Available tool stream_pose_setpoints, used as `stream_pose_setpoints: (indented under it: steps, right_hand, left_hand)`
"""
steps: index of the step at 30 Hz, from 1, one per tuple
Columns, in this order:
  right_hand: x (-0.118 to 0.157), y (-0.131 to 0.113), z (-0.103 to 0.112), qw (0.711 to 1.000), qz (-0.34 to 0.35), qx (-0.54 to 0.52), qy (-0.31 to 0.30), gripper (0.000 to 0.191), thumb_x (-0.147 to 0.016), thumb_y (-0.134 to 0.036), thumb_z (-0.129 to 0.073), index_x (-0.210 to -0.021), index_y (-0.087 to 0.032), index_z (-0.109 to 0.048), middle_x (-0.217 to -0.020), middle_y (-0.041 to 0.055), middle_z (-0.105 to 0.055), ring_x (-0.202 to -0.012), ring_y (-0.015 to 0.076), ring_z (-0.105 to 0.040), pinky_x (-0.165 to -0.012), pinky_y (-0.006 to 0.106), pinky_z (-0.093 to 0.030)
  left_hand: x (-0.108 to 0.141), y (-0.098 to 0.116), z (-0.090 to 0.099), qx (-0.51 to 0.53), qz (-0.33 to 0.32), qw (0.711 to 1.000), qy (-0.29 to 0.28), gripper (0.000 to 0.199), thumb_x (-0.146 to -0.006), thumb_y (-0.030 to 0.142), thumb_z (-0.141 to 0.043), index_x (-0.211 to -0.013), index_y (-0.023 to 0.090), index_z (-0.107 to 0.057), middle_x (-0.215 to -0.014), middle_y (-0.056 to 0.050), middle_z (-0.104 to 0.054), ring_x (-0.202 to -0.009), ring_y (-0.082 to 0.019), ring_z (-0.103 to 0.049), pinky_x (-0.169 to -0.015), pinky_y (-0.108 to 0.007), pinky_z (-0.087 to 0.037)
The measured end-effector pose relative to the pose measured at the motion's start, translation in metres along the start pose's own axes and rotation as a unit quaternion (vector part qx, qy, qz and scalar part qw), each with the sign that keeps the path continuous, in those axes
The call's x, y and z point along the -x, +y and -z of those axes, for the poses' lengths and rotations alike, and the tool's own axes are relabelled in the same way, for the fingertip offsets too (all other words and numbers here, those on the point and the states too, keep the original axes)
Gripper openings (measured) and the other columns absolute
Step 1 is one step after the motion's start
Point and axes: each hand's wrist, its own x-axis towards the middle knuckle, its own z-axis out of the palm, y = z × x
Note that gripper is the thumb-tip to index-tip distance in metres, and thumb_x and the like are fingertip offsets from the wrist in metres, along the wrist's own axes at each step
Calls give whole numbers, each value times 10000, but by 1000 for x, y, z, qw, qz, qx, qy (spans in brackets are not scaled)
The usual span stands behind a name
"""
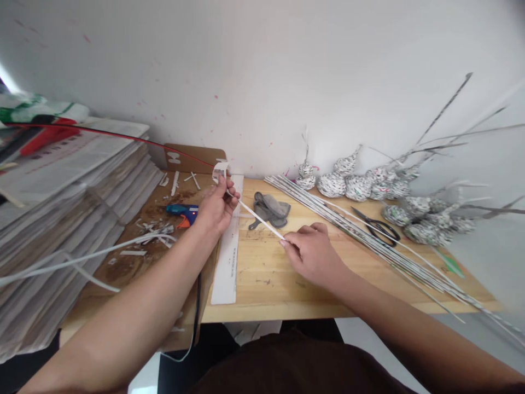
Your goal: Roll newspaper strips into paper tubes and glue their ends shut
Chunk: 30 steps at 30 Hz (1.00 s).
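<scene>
A thin white rolled-paper tube [262, 220] stretches between my two hands above the table. Closed around its upper end is my left hand [219, 208], where a loose flap of paper [220, 169] stands up past the fingers. A long thin red-and-black rod [164, 146] runs from the left to that same flap. My right hand [311, 251] pinches the lower end of the tube between thumb and fingers. Just beyond the tube lies a crumpled grey cloth [270, 210]. Partly beneath my left hand, a white paper strip [225, 268] rests on the wood.
A blue glue gun [182, 209] lies left among paper scraps [158, 227]. Tall newspaper stacks [94, 191] fill the left side. Long paper tubes [353, 227], black scissors [379, 227] and several woven paper gourds [332, 185] occupy the right. A wall [262, 82] stands behind.
</scene>
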Motion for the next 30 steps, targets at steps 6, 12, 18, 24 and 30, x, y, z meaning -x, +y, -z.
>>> stream_pose_setpoints:
  steps: [6, 12, 18, 24, 30]
  right_hand:
    - [-8, -2, -3, 996, 4, 88, 10, 332, -959, -275, -372, -878, -125, -658, -650, 101, -624, -729, 217, -514, -847, 416, -242]
    - [-2, 4, -5, 972, -76, -209, -74, 378, -986, -386, -317, -901, -178, -621, -581, 12, -572, -546, 143, -507, -652, 293, -347]
    - [4, 7, 0, 977, -70, -190, -73, 339, -983, -382, -348, -910, -182, -612, -629, 9, -594, -570, 137, -526, -574, 250, -290]
    - [-11, -3, -3, 994, 5, 109, -19, 347, -991, -301, -319, -884, -146, -610, -635, 70, -635, -596, 181, -525, -656, 321, -240]
    - [-21, -7, -9, 989, 7, 144, 15, 301, -967, -261, -372, -816, -152, -609, -628, 72, -642, -658, 197, -550, -732, 352, -231]
  left_hand:
    - [-1, -3, 0, 4, -1, 1000, 17, 265, -871, 306, -576, -680, 123, -581, -554, 1, -525, -486, -76, -560, -422, -117, -463]
    - [-2, 0, 0, 10, -3, 1000, 13, 265, -879, 302, -561, -690, 118, -588, -550, -2, -531, -481, -76, -560, -423, -118, -468]
    - [-1, -1, 1, 3, 1, 1000, 8, 272, -889, 294, -546, -695, 111, -591, -551, -3, -530, -481, -74, -564, -414, -109, -461]
    - [-2, -3, 1, -1, -11, 1000, 19, 285, -895, 299, -532, -689, 108, -581, -541, 1, -532, -472, -71, -568, -434, -112, -479]
    - [-3, -4, 1, -6, -17, 1000, 24, 275, -896, 287, -530, -691, 111, -583, -546, 5, -540, -468, -67, -566, -446, -117, -488]
